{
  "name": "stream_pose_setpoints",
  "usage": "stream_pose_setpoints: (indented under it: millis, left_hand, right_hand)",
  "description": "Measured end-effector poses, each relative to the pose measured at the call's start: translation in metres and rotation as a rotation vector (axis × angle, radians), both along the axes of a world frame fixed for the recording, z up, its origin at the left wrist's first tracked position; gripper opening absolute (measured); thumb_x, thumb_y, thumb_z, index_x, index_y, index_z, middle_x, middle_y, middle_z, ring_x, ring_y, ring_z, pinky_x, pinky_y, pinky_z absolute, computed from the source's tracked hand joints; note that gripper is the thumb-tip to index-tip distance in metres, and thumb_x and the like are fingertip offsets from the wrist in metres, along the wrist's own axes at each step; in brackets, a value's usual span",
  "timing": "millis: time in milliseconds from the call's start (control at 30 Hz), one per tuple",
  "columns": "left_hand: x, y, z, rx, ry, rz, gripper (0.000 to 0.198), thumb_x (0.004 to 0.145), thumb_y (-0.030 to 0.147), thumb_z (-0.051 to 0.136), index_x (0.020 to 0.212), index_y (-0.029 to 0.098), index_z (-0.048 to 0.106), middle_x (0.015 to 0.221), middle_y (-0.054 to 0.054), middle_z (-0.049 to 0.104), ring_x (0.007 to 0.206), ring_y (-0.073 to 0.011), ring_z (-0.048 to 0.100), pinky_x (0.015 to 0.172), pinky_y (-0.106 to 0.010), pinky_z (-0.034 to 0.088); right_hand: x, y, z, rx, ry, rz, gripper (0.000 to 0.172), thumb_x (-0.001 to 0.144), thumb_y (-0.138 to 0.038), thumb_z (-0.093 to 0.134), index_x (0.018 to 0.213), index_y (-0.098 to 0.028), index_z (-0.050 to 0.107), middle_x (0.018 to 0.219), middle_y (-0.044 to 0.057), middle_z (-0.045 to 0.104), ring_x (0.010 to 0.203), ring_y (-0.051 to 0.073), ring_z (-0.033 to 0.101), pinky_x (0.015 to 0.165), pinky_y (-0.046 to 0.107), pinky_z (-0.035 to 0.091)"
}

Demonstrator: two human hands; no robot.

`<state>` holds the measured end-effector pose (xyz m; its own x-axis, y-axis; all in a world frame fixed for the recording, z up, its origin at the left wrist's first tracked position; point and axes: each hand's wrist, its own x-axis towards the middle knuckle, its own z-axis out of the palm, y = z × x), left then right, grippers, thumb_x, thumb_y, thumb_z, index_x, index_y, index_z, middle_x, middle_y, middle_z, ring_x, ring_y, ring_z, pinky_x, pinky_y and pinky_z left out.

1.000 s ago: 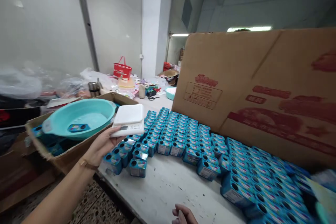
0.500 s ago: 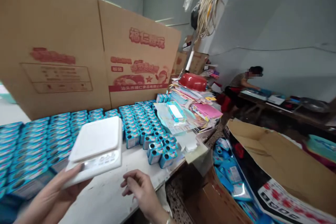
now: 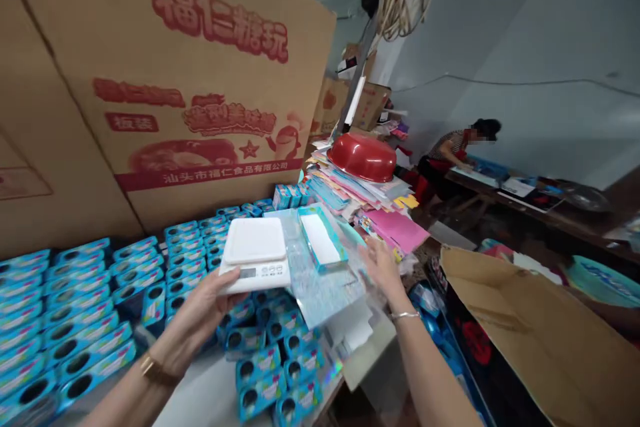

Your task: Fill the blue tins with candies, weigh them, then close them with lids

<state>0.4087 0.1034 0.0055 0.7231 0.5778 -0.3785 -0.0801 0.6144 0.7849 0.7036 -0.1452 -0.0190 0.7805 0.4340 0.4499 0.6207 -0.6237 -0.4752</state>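
My left hand [image 3: 203, 310] holds a small white kitchen scale [image 3: 255, 255] from below, lifted over rows of small blue boxes [image 3: 95, 310] on a white table [image 3: 205, 395]. My right hand [image 3: 383, 267] reaches forward with fingers spread, touching the edge of a clear plastic sheet [image 3: 320, 280]. A shallow turquoise tray [image 3: 323, 240] with a white inside lies on that sheet. More blue boxes [image 3: 273, 367] sit near the table's front edge.
A large printed cardboard sheet [image 3: 165, 80] stands behind the boxes. A red bowl [image 3: 363, 157] rests upside down on a stack of coloured papers [image 3: 385, 213]. An open carton [image 3: 530, 333] sits on the floor at the right. Another person [image 3: 455, 150] works at a far bench.
The view swung from the left end of the table to the right. My left hand carried the scale along. My right hand rose from the table edge to the plastic sheet.
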Motion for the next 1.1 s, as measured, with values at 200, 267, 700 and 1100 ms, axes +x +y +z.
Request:
stream_pose_setpoints:
  millis: [200,267,700,1100]
  left_hand:
    - [0.057,0.016,-0.007,-0.071,0.088,-0.036,0.060,0.075,0.028,0.075,0.132,0.021,0.057,0.128,-0.010,0.064,0.106,-0.0269,0.066,0.073,-0.027,0.058]
    - [0.061,0.009,-0.005,-0.074,0.123,-0.012,0.066,0.074,0.030,0.077,0.135,0.021,0.054,0.130,-0.010,0.063,0.109,-0.0278,0.065,0.077,-0.029,0.057]
    - [0.080,-0.052,0.009,-0.109,0.193,0.163,0.069,0.068,0.032,0.079,0.130,0.018,0.054,0.125,-0.014,0.065,0.106,-0.0289,0.065,0.082,-0.034,0.054]
    - [0.085,-0.077,0.007,-0.012,0.351,0.191,0.058,0.060,0.040,0.081,0.111,0.017,0.066,0.118,-0.013,0.069,0.107,-0.0314,0.064,0.087,-0.038,0.051]
  right_hand:
    - [0.051,0.064,0.004,-0.338,0.241,0.139,0.064,0.091,-0.058,0.040,0.131,-0.010,0.055,0.126,0.017,0.062,0.120,0.029,0.054,0.102,0.038,0.037]
    - [0.052,0.078,0.007,-0.401,0.343,0.181,0.078,0.086,-0.066,0.044,0.137,-0.007,0.049,0.132,0.020,0.057,0.124,0.032,0.050,0.102,0.038,0.036]
    - [0.064,0.098,0.025,-0.466,0.631,0.094,0.095,0.074,-0.062,0.060,0.144,-0.002,0.035,0.137,0.023,0.050,0.129,0.032,0.046,0.102,0.036,0.038]
    - [0.017,0.071,0.022,-0.562,0.577,0.050,0.046,0.092,-0.040,0.041,0.128,-0.017,0.060,0.125,0.019,0.060,0.114,0.032,0.058,0.096,0.045,0.040]
